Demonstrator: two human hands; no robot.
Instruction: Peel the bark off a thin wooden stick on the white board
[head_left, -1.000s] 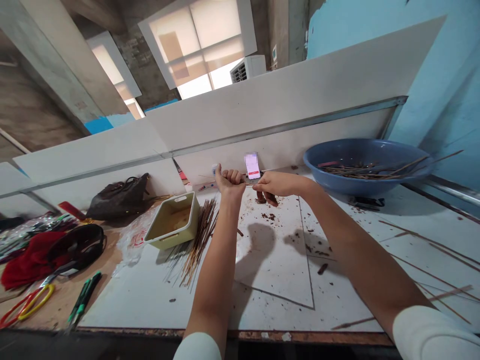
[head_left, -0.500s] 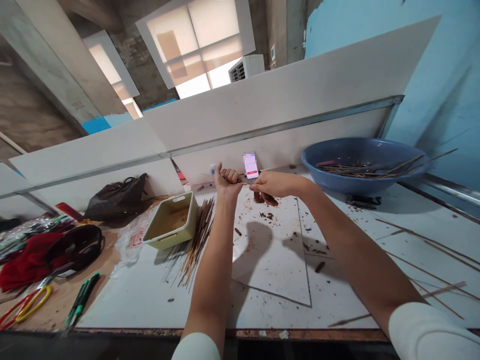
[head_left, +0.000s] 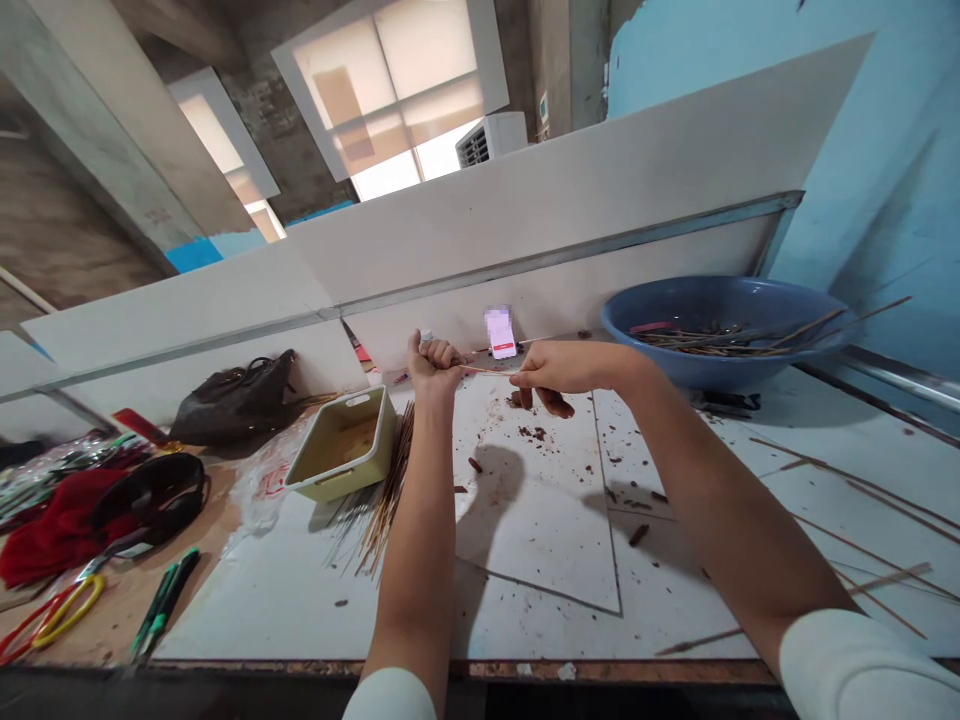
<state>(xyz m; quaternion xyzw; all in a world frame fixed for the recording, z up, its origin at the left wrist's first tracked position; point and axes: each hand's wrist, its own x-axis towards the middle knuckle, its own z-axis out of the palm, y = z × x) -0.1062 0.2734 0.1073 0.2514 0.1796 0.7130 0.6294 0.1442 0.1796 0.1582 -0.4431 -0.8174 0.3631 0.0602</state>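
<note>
Head view: left hand [head_left: 435, 366] and right hand [head_left: 556, 368] clamp a stick [head_left: 487, 371] (table edge [head_left: 637, 672] well apart).

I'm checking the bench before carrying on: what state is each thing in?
Left hand: closed on the stick
Right hand: pinching the stick
Thin stick: spans the two hands, roughly straight
Phone: upright, screen lit
Blue basin: uncovered, sticks inside
Yellow-green bin: uncovered
Scissors: lying down, blades unclear

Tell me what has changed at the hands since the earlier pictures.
The left hand has moved left, away from the right hand, so a longer stretch of thin stick shows between them. Neither let go. The yellow-green bin, blue basin and phone stayed put.
</note>
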